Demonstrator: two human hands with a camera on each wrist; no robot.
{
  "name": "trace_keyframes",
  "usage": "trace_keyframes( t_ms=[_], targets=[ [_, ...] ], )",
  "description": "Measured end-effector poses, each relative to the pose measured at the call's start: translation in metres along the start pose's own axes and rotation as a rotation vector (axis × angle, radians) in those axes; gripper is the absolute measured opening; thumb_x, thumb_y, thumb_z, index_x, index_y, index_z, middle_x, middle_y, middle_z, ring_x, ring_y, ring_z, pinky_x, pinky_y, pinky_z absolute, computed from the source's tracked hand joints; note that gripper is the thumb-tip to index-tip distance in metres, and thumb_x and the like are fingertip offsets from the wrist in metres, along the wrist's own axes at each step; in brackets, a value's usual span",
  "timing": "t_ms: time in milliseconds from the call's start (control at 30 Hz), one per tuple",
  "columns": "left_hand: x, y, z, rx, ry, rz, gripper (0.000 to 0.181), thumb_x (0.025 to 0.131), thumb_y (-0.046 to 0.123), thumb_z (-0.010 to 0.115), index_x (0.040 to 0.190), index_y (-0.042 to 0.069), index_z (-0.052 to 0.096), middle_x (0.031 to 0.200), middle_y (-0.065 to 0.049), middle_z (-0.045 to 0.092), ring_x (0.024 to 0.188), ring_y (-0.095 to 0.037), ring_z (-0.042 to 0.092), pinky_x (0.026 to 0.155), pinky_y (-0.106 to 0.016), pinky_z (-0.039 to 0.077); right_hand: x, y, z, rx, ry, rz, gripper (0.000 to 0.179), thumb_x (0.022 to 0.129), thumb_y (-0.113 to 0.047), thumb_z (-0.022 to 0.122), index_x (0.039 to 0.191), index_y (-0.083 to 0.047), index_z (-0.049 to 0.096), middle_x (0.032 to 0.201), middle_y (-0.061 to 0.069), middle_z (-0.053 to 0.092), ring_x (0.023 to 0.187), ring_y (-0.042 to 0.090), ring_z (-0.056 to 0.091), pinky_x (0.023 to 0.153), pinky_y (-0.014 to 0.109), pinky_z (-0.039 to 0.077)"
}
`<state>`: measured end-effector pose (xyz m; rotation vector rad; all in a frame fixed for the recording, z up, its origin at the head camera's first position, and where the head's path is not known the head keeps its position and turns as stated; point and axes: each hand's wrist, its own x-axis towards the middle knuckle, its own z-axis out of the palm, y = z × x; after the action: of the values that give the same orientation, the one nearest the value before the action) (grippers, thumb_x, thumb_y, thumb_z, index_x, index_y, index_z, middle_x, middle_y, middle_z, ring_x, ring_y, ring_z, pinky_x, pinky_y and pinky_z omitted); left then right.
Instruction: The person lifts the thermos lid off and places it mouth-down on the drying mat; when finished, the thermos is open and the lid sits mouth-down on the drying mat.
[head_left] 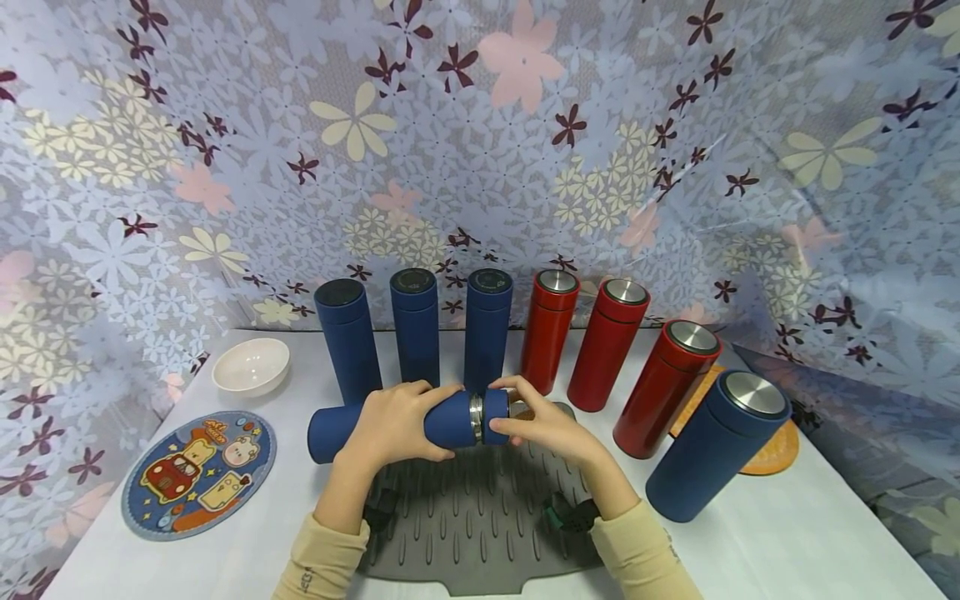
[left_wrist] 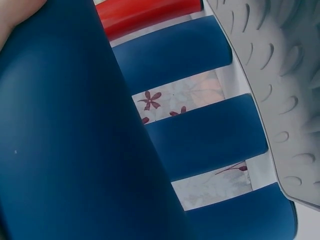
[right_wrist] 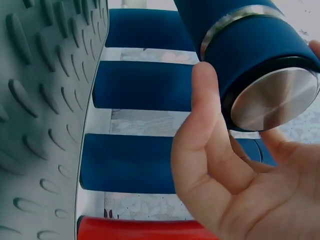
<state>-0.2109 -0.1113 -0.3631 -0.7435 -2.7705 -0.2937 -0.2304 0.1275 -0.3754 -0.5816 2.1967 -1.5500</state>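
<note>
You have a blue bottle (head_left: 450,421) lying sideways between both hands, over the far part of the grey ridged mat (head_left: 465,521) on the white counter (head_left: 817,542). Your left hand (head_left: 393,421) is wrapped over the bottle's body, the fingers across its top and the thumb spread along its near side. Your right hand (head_left: 542,423) pinches the cap (head_left: 495,408) at the other end, fingers and thumb bent around it; the right wrist view shows the cap's shiny silver end and a bright metal band (right_wrist: 242,17) between cap and body. Behind your bottle stand three blue bottles (head_left: 417,333) with dark tops, and to the right of these, three red bottles (head_left: 607,350) with silver tops. Nearer you on the right is a silver-topped blue bottle (head_left: 712,454), partly in front of an orange round board (head_left: 776,450). To your left sit a white bowl (head_left: 251,367) and, nearer you, a round cartoon mat (head_left: 201,475). A flowered cloth (head_left: 525,208) hangs behind everything.
</note>
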Motion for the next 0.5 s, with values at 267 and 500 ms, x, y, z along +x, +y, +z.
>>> trace_keyframes(
  t_ms=[267,500],
  targets=[
    [-0.001,-0.002,-0.001,-0.016,0.02,-0.007,0.082,0.055,0.056,0.079,0.129,0.03,0.054,0.097,-0.001,0.063,0.077,-0.017,0.061,0.062,-0.036,0.051,-0.005,-0.001,-0.009,-0.005,-0.014,-0.064,0.059,0.085,-0.026,0.064,0.135,-0.013,0.034,0.126,0.021,0.039,0.099,0.029,0.058,0.083,0.045,0.049],
    [-0.003,-0.011,-0.004,-0.029,0.042,-0.03,0.084,0.055,0.057,0.078,0.131,0.031,0.051,0.101,-0.002,0.063,0.077,-0.018,0.061,0.062,-0.037,0.05,-0.01,-0.003,-0.017,-0.03,0.039,-0.087,0.055,0.084,-0.024,0.064,0.132,-0.016,0.037,0.124,0.02,0.043,0.101,0.032,0.055,0.083,0.046,0.048]
  ],
)
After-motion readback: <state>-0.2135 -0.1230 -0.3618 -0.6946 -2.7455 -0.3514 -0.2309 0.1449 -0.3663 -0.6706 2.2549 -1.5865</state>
